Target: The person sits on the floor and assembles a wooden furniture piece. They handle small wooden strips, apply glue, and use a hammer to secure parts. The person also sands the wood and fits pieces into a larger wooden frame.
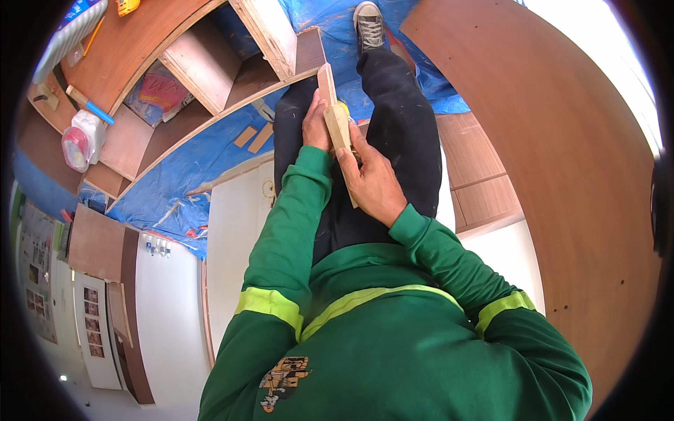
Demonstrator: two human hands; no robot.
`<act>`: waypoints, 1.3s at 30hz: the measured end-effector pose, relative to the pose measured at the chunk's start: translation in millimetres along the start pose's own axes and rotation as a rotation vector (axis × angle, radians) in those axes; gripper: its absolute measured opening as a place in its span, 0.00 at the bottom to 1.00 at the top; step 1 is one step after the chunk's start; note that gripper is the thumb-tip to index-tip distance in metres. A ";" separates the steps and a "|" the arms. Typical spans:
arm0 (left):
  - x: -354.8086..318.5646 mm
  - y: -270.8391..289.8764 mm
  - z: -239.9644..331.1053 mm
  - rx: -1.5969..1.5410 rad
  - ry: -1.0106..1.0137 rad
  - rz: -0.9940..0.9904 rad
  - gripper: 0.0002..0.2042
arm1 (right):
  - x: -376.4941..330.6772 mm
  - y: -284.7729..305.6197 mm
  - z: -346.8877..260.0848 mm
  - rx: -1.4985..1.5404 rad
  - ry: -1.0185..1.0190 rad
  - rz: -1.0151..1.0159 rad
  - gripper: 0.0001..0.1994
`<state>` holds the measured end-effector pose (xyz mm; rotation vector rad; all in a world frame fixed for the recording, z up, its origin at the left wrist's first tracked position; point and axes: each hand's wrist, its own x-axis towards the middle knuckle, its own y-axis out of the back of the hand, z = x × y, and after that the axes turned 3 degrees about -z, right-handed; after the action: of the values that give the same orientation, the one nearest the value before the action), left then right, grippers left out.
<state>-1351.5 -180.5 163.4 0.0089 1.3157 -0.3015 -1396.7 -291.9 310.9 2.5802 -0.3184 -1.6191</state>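
A narrow wooden strip (327, 85) stands lengthwise above my lap, its far end near the shelf unit. My left hand (318, 126) is closed around its left side, with the fingertips partly hidden. Against the strip lies a pale, tapered wooden piece (338, 126). My right hand (375, 184) grips that piece from the right, thumb on top and fingers bent along its side. Something small and yellow (344, 107) shows just behind the wood, too covered to name. The strip's lower end pokes out below my right hand.
An open wooden shelf unit (203, 59) lies ahead to the left, with a blue-handled tool (90, 105) and tape rolls (83, 144) on it. Blue sheeting (165, 186) covers the floor, with two small wood offcuts (253, 137). A large brown panel (562, 175) rises at right.
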 end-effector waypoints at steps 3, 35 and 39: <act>-2.0 1.4 -0.4 0.011 -0.039 -0.035 0.26 | 75.7 -16.9 23.6 -0.080 -0.027 0.100 0.31; 21.1 18.7 -36.4 0.060 -0.091 0.050 0.27 | -4.7 0.4 8.3 0.074 -0.026 0.007 0.29; 2.2 1.8 -7.4 -0.024 -0.047 0.024 0.27 | 144.5 -25.9 43.2 -0.058 -0.060 0.119 0.28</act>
<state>-1357.7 -177.9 159.1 -0.0027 1.2714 -0.2645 -1371.2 -296.1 160.0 2.4250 -0.4152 -1.6412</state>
